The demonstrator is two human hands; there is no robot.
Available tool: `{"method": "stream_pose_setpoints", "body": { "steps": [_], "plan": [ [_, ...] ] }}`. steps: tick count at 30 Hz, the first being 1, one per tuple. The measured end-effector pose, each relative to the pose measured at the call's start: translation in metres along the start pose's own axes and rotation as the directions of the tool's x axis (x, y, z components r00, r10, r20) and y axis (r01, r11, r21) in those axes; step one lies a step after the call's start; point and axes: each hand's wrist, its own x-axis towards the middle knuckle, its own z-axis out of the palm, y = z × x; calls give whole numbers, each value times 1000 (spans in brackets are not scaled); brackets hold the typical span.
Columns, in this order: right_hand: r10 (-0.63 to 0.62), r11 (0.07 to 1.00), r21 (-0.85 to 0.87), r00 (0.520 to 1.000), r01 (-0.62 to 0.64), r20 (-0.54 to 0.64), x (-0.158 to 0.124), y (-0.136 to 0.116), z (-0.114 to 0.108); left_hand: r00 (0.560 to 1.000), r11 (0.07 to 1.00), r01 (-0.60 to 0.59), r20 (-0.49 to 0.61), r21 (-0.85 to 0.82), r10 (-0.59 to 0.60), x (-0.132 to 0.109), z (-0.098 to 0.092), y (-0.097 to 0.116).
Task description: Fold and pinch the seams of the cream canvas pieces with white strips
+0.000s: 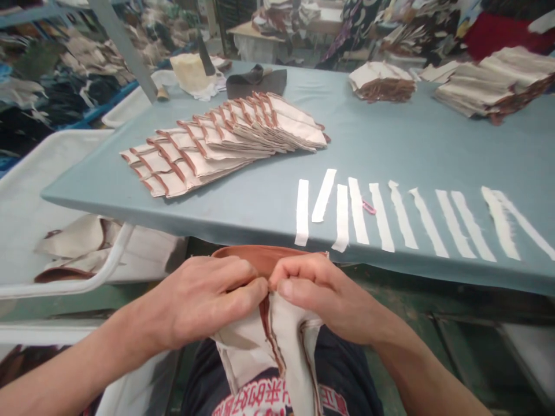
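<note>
Both hands pinch a sewn fabric piece [247, 346], cream on its outer side with reddish-brown showing along the seam and at its top edge. My left hand [217, 292] is closed on it left of the seam. Close beside it, almost touching, my right hand [310, 289] grips the cloth with thumb and bent fingers. The piece hangs over my lap, just off the table's front edge. What lies under the fingertips is hidden. Ahead on the table, white fabric strips [342, 214] lie in a row, with a small pink object [368, 207] among them.
A blue-covered table [390, 150] bears a fanned stack of cream pieces [195, 150]. Further stacks [381, 81] stand at the back right. Dark folded material [255, 82] lies at the back. A white cart [26, 173] with cream pieces stands at left, beside a metal post [125, 46].
</note>
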Motion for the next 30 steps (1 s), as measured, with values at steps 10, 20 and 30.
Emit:
{"method": "stream_pose_setpoints", "body": {
  "steps": [10, 20, 30],
  "plan": [
    [-378, 607, -756, 926, 245, -4, -5, -4, -5, 997, 996, 41, 69, -83, -36, 10, -7, 4],
    [-229, 925, -325, 971, 195, -68, -10, 11, 1, 994, 998, -12, 112, -61, 19, 0, -1, 3],
    [-72, 959, 276, 997, 63, 21, -3, 30, 5, 1000, 983, 20, 9, -180, -18, 8, 1, 6]
  ]
}}
